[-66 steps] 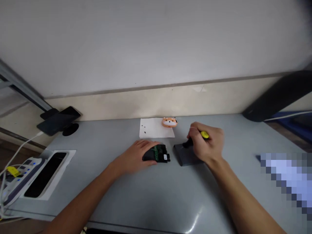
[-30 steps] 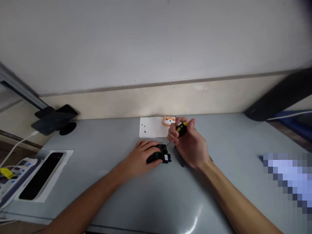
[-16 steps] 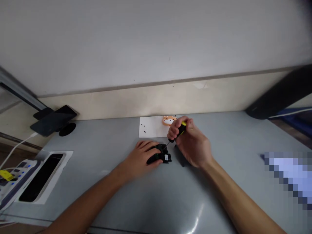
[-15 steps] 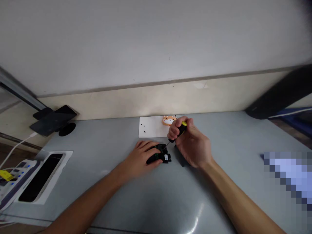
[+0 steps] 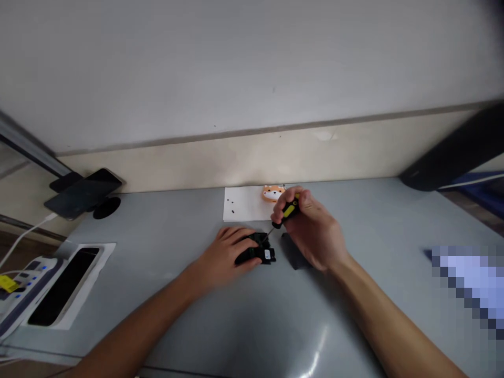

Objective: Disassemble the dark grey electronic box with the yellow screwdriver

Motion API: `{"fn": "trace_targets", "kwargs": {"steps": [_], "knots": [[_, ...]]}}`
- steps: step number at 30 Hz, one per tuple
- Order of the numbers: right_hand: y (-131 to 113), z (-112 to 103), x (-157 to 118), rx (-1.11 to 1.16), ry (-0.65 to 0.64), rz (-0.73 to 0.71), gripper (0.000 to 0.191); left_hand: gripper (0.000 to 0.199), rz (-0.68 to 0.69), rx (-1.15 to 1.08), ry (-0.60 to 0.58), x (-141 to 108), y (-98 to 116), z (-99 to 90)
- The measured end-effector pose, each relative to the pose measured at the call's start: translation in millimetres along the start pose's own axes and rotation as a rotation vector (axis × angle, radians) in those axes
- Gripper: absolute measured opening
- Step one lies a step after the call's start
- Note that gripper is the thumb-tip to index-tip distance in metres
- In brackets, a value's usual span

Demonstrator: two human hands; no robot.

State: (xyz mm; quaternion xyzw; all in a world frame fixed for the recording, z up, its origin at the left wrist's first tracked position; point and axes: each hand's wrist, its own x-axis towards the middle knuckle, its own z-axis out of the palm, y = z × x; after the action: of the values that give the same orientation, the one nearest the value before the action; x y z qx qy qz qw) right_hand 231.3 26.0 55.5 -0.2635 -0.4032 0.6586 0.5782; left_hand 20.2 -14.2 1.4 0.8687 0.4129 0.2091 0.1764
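My left hand (image 5: 230, 254) grips a small black device (image 5: 258, 254) with a green board and a white sticker, holding it on the grey table. My right hand (image 5: 309, 226) is closed round the black and yellow handle of a screwdriver (image 5: 291, 209). The screwdriver slants down to the left, and its tip meets the inside of the device. Under my right hand lies a dark cover-like piece (image 5: 293, 253), partly hidden. Behind the device is a white paper (image 5: 246, 202) bearing several tiny dark screws (image 5: 232, 211) and an orange and white animal-face item (image 5: 273, 193).
At the left, a phone (image 5: 65, 286) lies on white paper beside a power strip (image 5: 29, 289). Another phone (image 5: 84, 191) rests on a stand farther back. A dark cylinder (image 5: 444, 152) leans at the back right. Something pixelated (image 5: 472, 278) is at the right edge.
The screwdriver handle has turned within my right hand, showing more of its yellow part. My left hand keeps its hold on the device. The view has shifted slightly.
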Motion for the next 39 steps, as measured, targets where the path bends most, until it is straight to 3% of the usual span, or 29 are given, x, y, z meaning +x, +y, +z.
{"fn": "trace_targets", "kwargs": {"steps": [6,13,17,24,32,36,39], "knots": [[4.5,10.7,-7.5,0.077,-0.013,-0.018,0.022,0.023,-0.022,0.001,0.003,-0.2,-1.4,2.5],[-2.1,9.5,-10.4,-0.007,-0.074,0.002,0.021,0.024,-0.024,-0.011,0.011,-0.8,-1.7,2.9],[-3.2,7.8,-7.5,-0.115,-0.087,-0.027,0.032,0.025,-0.021,-0.007,0.006,-1.3,-2.4,2.3],[5.4,12.4,-4.9,-0.038,-0.015,-0.032,0.045,0.024,-0.011,-0.003,-0.002,-0.6,-1.4,1.0],[-2.7,6.1,-1.5,-0.129,-0.046,0.005,0.028,0.025,-0.009,-0.013,-0.024,0.4,-1.1,-1.7],[-0.5,3.3,4.3,-0.164,-0.020,-0.066,0.038,0.026,0.009,-0.020,-0.006,-0.4,-0.3,-2.1],[2.7,5.2,6.8,-0.125,-0.002,-0.042,0.046,0.025,0.006,-0.024,0.001,-0.3,0.3,-2.3]]}}
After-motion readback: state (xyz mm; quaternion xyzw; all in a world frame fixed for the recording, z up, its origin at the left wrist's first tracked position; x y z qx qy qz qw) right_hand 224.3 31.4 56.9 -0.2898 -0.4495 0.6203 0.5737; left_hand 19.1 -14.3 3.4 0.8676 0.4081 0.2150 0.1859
